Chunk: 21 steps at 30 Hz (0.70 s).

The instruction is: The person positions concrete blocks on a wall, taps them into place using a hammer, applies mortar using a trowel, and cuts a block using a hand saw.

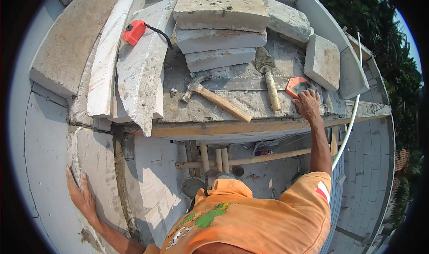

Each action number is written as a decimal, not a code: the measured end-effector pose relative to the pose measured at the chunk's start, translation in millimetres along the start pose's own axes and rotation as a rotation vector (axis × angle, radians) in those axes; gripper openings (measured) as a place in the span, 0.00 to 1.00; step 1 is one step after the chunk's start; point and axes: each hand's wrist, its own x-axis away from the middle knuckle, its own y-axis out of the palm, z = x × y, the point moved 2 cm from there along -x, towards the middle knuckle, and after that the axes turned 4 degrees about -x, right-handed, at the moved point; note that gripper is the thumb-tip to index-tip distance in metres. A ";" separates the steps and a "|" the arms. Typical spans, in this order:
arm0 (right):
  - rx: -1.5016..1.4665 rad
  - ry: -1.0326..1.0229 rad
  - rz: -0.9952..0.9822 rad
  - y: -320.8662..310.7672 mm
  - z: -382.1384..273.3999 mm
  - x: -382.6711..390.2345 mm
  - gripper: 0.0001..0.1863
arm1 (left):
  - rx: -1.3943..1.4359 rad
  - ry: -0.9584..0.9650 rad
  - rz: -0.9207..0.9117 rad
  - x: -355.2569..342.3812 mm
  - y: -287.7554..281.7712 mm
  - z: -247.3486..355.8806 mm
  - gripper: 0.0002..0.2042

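Note:
At the right of the ledge, my right hand (309,105) has its fingers curled at the orange handle of a handsaw (292,85). The saw's grey blade points left and lies flat, passing under the trowel (272,91). Left of it rests a wooden-handled claw hammer (225,103), its head toward the left. My left hand (83,194) is spread on the pale block wall (96,160) at the lower left, fingers apart and holding nothing. A red tape measure (134,32) with a black strap sits on upright block pieces.
Several pale blocks (221,10) are stacked at the back of the ledge, and another block (322,61) stands at the right. A white pipe (353,120) curves down the right side. Below the ledge are bamboo poles (254,159) and a round bucket (192,187).

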 end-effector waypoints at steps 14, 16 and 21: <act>-0.034 -0.282 0.103 -9.4 8.1 25.6 0.11 | 1.735 -0.057 -1.258 184.0 125.0 289.6 0.46; -0.042 -0.300 0.093 -11.9 12.5 20.5 0.11 | 1.825 -0.286 -1.656 203.3 160.1 343.1 0.52; -0.073 -0.357 0.045 -38.7 16.9 1.8 0.17 | 1.943 -0.407 -2.008 218.7 187.0 443.8 0.58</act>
